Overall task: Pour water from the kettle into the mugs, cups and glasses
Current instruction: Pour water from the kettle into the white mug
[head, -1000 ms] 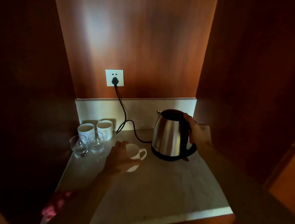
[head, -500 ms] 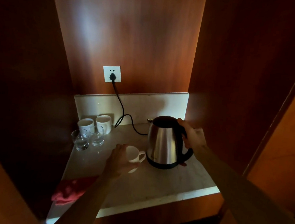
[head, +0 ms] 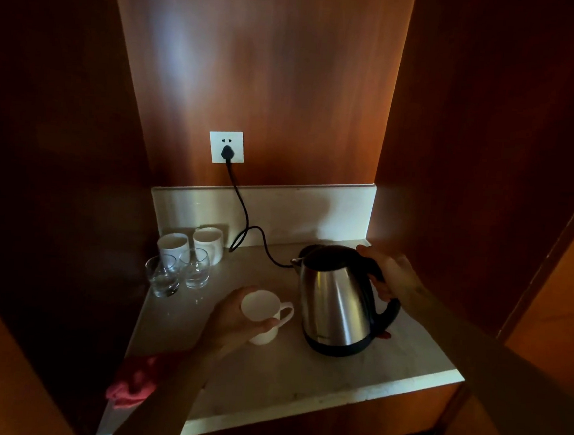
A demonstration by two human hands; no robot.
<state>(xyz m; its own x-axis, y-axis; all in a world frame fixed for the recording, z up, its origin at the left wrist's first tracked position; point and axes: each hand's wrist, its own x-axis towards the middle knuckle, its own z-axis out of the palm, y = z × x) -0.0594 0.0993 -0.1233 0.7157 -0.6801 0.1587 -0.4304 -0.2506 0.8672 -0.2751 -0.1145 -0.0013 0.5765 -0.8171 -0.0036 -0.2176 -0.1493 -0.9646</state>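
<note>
A person's right hand (head: 392,275) grips the black handle of a stainless steel electric kettle (head: 335,300) standing upright on a pale marble counter (head: 301,373). Their left hand (head: 233,319) holds a white mug (head: 261,313) just left of the kettle. Two white cups (head: 190,244) and two glasses (head: 178,272) stand at the back left corner.

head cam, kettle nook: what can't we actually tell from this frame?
- Water level in the kettle: head view, closed lid and steel wall hide it.
- Kettle handle grip: right hand covers most of it.
- White mug contents: left hand covers its side, interior washed out.
- Back cups: too dim to see inside.
- Red cloth: left forearm and shadow hide part.
</note>
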